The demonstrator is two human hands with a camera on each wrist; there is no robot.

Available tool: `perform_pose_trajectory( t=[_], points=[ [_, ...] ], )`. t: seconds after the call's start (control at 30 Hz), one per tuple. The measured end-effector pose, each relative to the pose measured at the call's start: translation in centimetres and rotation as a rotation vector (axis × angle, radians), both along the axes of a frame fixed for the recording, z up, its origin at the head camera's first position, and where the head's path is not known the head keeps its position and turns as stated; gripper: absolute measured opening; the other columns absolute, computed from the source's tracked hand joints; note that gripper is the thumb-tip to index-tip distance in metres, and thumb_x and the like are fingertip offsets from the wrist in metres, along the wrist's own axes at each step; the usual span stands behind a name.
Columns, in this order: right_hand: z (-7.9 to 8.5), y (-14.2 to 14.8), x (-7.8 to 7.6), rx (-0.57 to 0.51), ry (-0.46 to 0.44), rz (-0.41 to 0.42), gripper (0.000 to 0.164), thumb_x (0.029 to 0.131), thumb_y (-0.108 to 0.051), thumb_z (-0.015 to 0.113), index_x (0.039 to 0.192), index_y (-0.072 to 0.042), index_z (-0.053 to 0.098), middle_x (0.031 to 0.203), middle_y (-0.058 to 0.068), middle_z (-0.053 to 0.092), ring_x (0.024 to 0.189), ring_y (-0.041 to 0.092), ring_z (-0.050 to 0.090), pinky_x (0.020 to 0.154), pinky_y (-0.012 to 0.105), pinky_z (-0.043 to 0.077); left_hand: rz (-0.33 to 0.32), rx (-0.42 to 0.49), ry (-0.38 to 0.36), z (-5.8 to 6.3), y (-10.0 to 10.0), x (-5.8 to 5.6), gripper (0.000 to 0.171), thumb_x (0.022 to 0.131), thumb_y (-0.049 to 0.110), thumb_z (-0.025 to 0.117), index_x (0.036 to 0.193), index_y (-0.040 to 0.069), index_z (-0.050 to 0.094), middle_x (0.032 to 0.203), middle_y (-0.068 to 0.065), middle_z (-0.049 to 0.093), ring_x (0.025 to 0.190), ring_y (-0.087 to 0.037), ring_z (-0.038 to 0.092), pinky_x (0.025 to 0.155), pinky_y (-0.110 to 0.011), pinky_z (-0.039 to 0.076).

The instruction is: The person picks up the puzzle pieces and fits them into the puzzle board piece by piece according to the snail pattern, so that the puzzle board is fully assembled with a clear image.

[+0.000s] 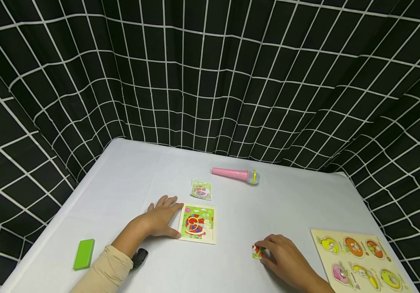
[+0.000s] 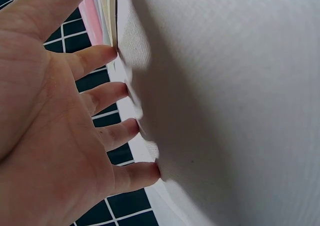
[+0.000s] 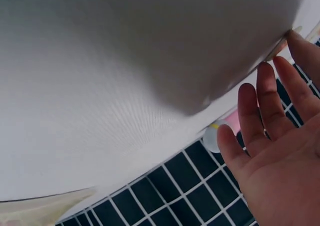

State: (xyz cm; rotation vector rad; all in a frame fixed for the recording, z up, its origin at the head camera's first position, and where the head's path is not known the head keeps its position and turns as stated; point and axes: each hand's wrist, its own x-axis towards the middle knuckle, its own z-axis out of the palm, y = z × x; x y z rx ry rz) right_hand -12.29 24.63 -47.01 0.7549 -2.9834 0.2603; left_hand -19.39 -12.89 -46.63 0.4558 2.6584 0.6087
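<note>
A square wooden puzzle board (image 1: 197, 241) with a snail picture lies flat on the white table, a pale gap showing in its lower right part. My left hand (image 1: 160, 219) is spread along its left side, thumb and index fingertip at the edge. In the left wrist view the other fingertips of that hand (image 2: 75, 126) rest on the cloth. Right of the board, my right hand (image 1: 283, 257) pinches a small red and green puzzle piece (image 1: 256, 252) between thumb and index finger, low over the table. In the right wrist view the piece (image 3: 278, 48) appears nearly edge-on.
A snail picture card (image 1: 201, 190) lies behind the board, with a pink toy microphone (image 1: 231, 173) farther back. At the front right is a fruit knob puzzle (image 1: 347, 260). A green block (image 1: 84, 254) and a black object (image 1: 140, 257) lie at the left.
</note>
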Motion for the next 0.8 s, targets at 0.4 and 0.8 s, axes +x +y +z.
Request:
perform_pose_trajectory(
  t=[0.4, 0.8],
  points=[
    [0.7, -1.4, -0.8, -0.010, 0.028, 0.017, 0.034, 0.075, -0.026, 0.083, 0.107, -0.021, 0.071, 0.099, -0.012, 0.064, 0.099, 0.009, 0.058, 0.089, 0.039, 0.049, 0.008, 0.010, -0.007, 0.3, -0.1, 0.2, 0.090, 0.073, 0.038, 0.084, 0.147, 0.011, 0.041, 0.159, -0.016, 0.023, 0.147, -0.043, 0.009, 0.109, -0.072, 0.012],
    [1.2, -5.8, -2.8, -0.035, 0.007, 0.102, 0.033, 0.077, -0.024, 0.080, 0.109, -0.021, 0.071, 0.101, -0.011, 0.064, 0.103, 0.011, 0.056, 0.099, 0.042, 0.044, 0.006, -0.010, 0.002, 0.1, 0.0, 0.0, 0.089, 0.073, 0.040, 0.083, 0.147, 0.012, 0.041, 0.159, -0.015, 0.024, 0.147, -0.042, 0.010, 0.109, -0.072, 0.014]
  ],
)
